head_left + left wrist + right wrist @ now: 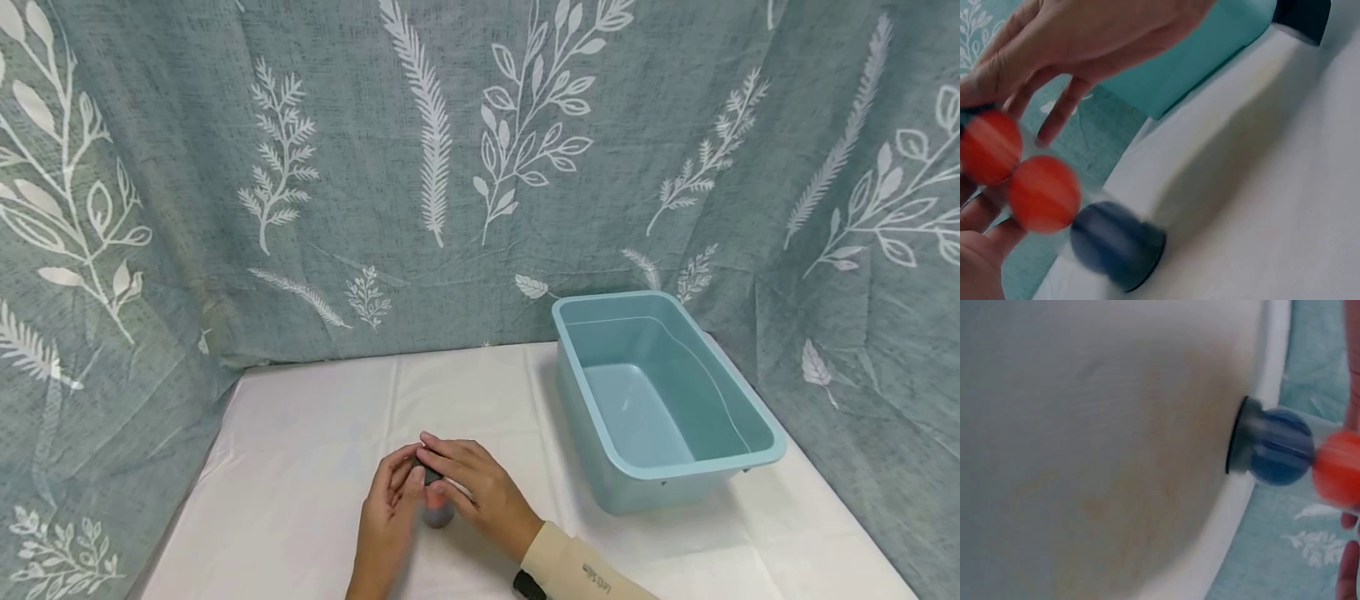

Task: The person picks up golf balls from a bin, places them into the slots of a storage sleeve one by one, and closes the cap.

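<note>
A clear tube (438,515) of balls stands between both hands in the head view. In the left wrist view it holds two red balls (1044,194) and a dark blue ball (1100,234) at its lower end. My left hand (386,510) grips the tube's side, fingers curled around the upper part. My right hand (483,487) comes over from the right and holds the dark cap (430,473) at the top, its fingers bent over it. The tube's dark base (1242,437) shows close to the white tabletop in the right wrist view.
An open teal plastic bin (600,417) stands on the right of the white table (300,467). A grey-green curtain (337,167) with white leaf prints surrounds the back and sides. A black band (528,585) sits at the right wrist, below a beige sleeve (577,567).
</note>
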`<state>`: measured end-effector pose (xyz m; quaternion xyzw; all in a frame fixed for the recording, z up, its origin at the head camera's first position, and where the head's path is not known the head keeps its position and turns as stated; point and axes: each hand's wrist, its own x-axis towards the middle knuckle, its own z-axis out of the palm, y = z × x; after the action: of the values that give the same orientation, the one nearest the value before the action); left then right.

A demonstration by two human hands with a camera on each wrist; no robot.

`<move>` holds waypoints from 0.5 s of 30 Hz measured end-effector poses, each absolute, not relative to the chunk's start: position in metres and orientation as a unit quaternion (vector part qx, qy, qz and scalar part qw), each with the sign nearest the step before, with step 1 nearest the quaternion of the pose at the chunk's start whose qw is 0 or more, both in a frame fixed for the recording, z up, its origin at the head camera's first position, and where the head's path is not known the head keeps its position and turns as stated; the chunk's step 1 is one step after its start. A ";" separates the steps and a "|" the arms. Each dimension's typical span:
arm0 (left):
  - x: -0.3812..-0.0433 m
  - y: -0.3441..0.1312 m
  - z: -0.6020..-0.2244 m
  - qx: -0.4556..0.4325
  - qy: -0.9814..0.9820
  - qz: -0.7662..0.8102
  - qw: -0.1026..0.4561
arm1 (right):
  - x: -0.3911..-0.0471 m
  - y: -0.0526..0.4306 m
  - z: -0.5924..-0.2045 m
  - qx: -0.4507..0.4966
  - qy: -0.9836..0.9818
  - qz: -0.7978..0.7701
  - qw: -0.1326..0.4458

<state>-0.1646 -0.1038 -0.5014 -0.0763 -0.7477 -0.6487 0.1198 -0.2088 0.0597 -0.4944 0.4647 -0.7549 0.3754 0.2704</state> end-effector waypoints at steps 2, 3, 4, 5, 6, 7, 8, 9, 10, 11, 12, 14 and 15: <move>-0.168 -0.104 -0.499 -0.076 -0.734 -0.664 0.119 | -0.210 0.058 -0.493 0.462 -0.760 0.357 0.283; -0.170 -0.104 -0.497 -0.075 -0.730 -0.669 0.121 | -0.211 0.057 -0.492 0.460 -0.764 0.352 0.285; -0.171 -0.103 -0.494 -0.074 -0.729 -0.669 0.125 | -0.212 0.056 -0.492 0.457 -0.768 0.350 0.282; -0.172 -0.102 -0.492 -0.070 -0.732 -0.665 0.128 | -0.212 0.056 -0.492 0.452 -0.773 0.350 0.275; -0.173 -0.101 -0.490 -0.066 -0.743 -0.652 0.134 | -0.212 0.055 -0.492 0.446 -0.779 0.355 0.263; -0.174 -0.101 -0.488 -0.064 -0.756 -0.636 0.139 | -0.212 0.055 -0.491 0.438 -0.784 0.361 0.249; -0.174 -0.100 -0.487 -0.064 -0.773 -0.614 0.146 | -0.210 0.055 -0.491 0.431 -0.791 0.367 0.233; -0.173 -0.100 -0.485 -0.061 -0.792 -0.587 0.156 | -0.209 0.056 -0.491 0.424 -0.796 0.373 0.217; -0.173 -0.099 -0.483 -0.061 -0.809 -0.560 0.166 | -0.208 0.056 -0.490 0.417 -0.801 0.381 0.199; -0.172 -0.100 -0.481 -0.058 -0.827 -0.531 0.176 | -0.207 0.056 -0.488 0.408 -0.807 0.387 0.182; -0.173 -0.100 -0.479 -0.056 -0.843 -0.501 0.189 | -0.207 0.056 -0.486 0.399 -0.811 0.391 0.171; -0.175 -0.102 -0.473 -0.050 -0.866 -0.449 0.213 | -0.209 0.057 -0.478 0.384 -0.822 0.391 0.158; -0.176 -0.104 -0.470 -0.049 -0.874 -0.428 0.225 | -0.211 0.057 -0.474 0.378 -0.826 0.386 0.161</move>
<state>-0.1765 -0.1036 -0.4699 -0.0489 -0.8740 -0.4279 0.2250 -0.2109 0.0573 -0.4738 0.3781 -0.8259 0.3862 0.1607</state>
